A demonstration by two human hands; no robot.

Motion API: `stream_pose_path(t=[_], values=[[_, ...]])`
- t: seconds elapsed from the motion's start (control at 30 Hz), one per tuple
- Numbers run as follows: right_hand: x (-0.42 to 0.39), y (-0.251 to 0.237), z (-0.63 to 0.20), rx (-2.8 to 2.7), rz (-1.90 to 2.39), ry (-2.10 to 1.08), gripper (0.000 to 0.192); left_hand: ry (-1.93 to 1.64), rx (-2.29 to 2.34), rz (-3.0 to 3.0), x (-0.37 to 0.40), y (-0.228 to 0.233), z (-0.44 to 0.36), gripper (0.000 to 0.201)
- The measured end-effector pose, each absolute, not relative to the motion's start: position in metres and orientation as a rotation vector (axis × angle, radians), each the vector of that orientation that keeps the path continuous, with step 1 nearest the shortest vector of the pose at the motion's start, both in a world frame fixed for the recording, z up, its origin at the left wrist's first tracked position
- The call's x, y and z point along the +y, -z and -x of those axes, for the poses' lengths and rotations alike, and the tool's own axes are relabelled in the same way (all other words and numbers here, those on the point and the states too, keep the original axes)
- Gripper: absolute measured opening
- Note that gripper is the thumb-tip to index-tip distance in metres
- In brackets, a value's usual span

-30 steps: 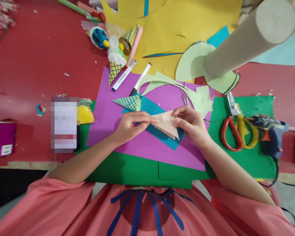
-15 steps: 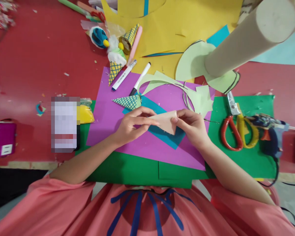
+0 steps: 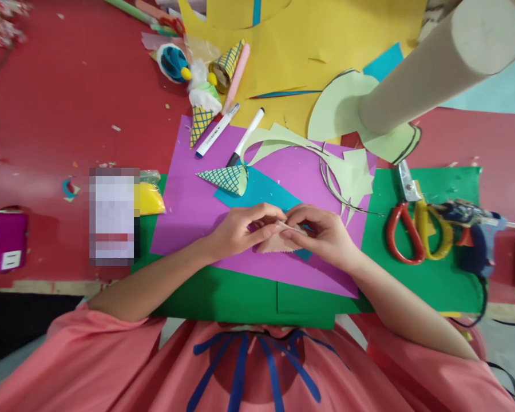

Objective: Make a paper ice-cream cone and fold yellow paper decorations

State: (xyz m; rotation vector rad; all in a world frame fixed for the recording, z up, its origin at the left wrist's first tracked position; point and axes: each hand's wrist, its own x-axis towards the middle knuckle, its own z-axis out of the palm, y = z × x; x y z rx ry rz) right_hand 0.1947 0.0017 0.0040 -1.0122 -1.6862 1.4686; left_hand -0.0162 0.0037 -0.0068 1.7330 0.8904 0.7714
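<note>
Both hands meet over the purple sheet (image 3: 189, 229) with a small pale pink piece of paper (image 3: 278, 245) between them. My left hand (image 3: 244, 229) pinches its upper edge from the left, and my right hand (image 3: 324, 232) pinches the same edge from the right. The paper's lower edge looks zigzag-cut and hangs below the fingers; its upper part is mostly hidden. Under the hands lies a blue paper strip (image 3: 266, 191). Just beyond my left hand, a green paper cone (image 3: 227, 179) with a blue grid rests on its side.
Scissors (image 3: 405, 229) with red and yellow handles and a glue gun (image 3: 476, 240) lie on the right. Two markers (image 3: 217, 133), green paper scraps (image 3: 313, 151) and clay ice-cream cones (image 3: 203, 109) lie farther back. A tall pale tube (image 3: 438, 68) rises at back right.
My hands have come together, the right moving left. The pink paper was stretched between them; now its top edge is pinched and its zigzag edge faces me.
</note>
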Motion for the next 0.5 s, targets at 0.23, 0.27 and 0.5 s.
stream_pose_path(t=[0.23, 0.27, 0.5], values=[[0.0038, -0.004, -0.1971, -1.669, 1.069, -1.364, 0.012, -0.961, 1.035, -1.812, 0.0071, 0.0048, 0.0169, 0.003], [0.0042, -0.004, -0.1977, -1.656, 1.09, -1.357, 0.013, -0.98, 1.058, -1.813, 0.0074, 0.0042, 0.0171, 0.003], [0.0081, -0.0035, -0.2001, -1.459, 1.11, -1.427, 0.014, -1.078, 1.165, -1.781, 0.0089, 0.0013, 0.0182, 0.007]])
